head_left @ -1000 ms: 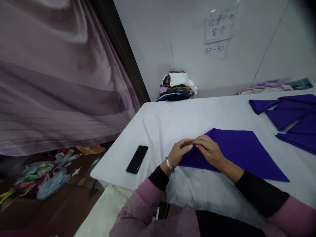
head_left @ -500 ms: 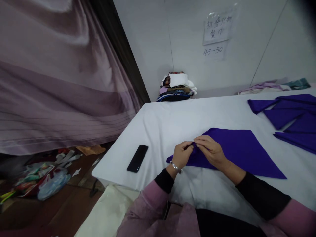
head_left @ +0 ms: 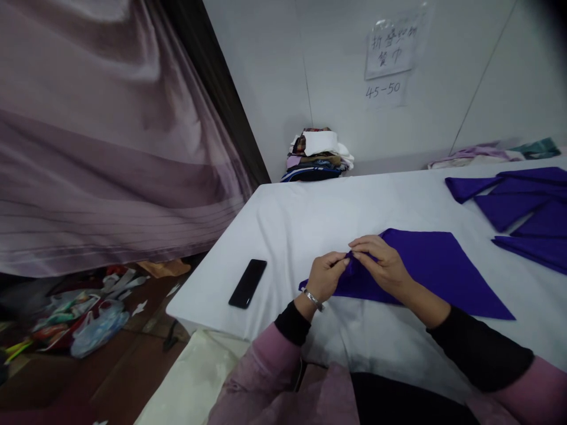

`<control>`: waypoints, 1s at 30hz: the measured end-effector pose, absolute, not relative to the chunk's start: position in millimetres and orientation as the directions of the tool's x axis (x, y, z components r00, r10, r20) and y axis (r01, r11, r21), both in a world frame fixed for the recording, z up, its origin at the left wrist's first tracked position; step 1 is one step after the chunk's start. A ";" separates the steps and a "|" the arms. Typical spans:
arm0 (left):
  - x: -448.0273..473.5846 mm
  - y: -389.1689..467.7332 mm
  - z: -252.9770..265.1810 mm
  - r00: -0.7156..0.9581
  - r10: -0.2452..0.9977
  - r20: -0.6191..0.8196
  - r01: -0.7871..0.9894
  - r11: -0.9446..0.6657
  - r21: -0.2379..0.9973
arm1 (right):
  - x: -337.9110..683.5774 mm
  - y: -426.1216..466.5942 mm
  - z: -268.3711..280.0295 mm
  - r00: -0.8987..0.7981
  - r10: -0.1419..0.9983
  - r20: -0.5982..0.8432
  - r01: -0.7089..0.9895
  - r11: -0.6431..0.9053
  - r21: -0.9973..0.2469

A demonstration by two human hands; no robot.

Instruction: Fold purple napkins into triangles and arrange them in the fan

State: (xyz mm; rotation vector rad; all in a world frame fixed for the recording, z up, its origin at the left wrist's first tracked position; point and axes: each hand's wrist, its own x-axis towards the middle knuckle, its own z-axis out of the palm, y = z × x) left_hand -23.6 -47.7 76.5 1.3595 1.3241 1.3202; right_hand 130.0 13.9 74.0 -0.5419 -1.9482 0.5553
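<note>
A purple cloth napkin (head_left: 434,271) lies on the white tablecloth in front of me, its left part gathered up between my hands. My left hand (head_left: 325,274), with a silver bracelet at the wrist, is closed in a pinch on the gathered edge. Close beside it, my right hand (head_left: 383,262) pinches the same edge between thumb and fingers, and the fingertips of both hands almost meet. Part of the gathered cloth is hidden behind the fingers. The napkin's flat right part spreads out to a pointed corner.
A black phone (head_left: 248,283) lies left on the white-covered table (head_left: 301,212). Several folded purple cloths (head_left: 527,206) rest at the right. Behind the table's far edge stands a stack of folded fabrics (head_left: 316,156). A curtain (head_left: 110,130) hangs at left, above bagged clutter (head_left: 100,330) on the floor.
The napkin's upper left edge has been drawn in further toward my fingers, so its top corner sits a little more to the right. My right hand has shifted slightly; both hands keep their pinch.
</note>
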 end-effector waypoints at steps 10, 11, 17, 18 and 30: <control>-34.2 -44.0 90.0 -0.181 0.983 -0.017 0.018 0.020 1.000 | 143.8 -1.4 84.7 -0.454 0.587 0.670 0.146 0.791 -0.594; -32.8 -44.5 91.5 -0.178 0.984 0.013 0.056 -0.003 0.998 | 143.1 -1.1 85.9 -0.474 0.582 0.661 0.157 0.795 -0.586; -23.0 -50.9 101.6 -0.140 0.973 0.184 0.227 -0.150 0.962 | 135.7 4.1 93.3 -0.535 0.545 0.646 0.207 0.825 -0.525; -22.3 -52.0 103.5 -0.129 0.972 0.195 0.250 -0.159 0.955 | 135.2 4.6 94.3 -0.536 0.542 0.647 0.209 0.828 -0.520; -20.6 -59.5 111.0 -0.082 0.947 0.312 0.339 -0.268 0.902 | 133.9 7.5 96.0 -0.512 0.567 0.646 0.234 0.815 -0.530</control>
